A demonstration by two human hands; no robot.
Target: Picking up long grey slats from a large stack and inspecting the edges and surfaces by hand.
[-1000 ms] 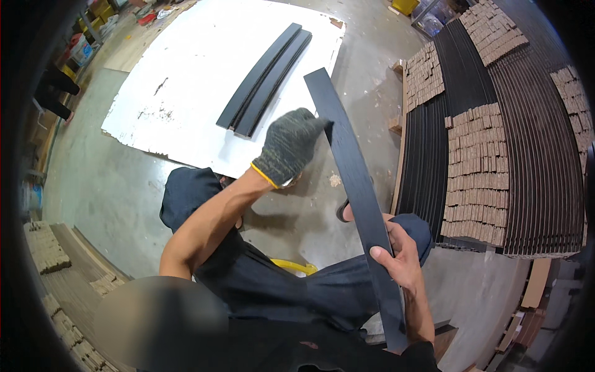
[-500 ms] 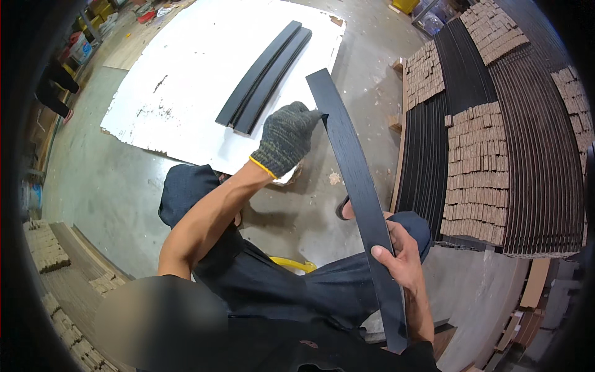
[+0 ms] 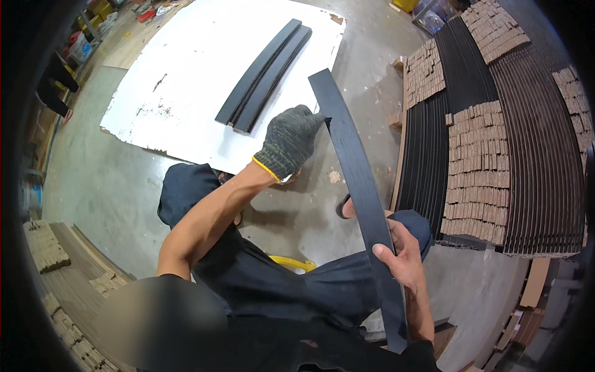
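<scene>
A long black plank [image 3: 356, 167] slants from my lap up and away over my right thigh. Its near part rests in my bare right hand [image 3: 400, 253], thumb on the top face and fingers around the right edge. At the plank's far left edge is my left hand [image 3: 289, 137], in a dark knitted glove with a yellow cuff. Its fingers are closed in a pinch, and a small dark tip shows between them and the edge; what it belongs to is hidden. Beyond, two dark planks [image 3: 265, 77] lie side by side on a white board [image 3: 186, 80].
Tall stacks of dark and brown planks [image 3: 477, 167] with rough tan ends stand on the right. More planks [image 3: 80, 248] lie at the lower left. A yellow curved thing [image 3: 291, 264] shows between my legs. Part of another person [image 3: 56, 87] appears at the far left.
My gloved left hand has slid a little nearer to me along the plank's left edge. The plank's far end has shifted slightly right; my right hand keeps its hold.
</scene>
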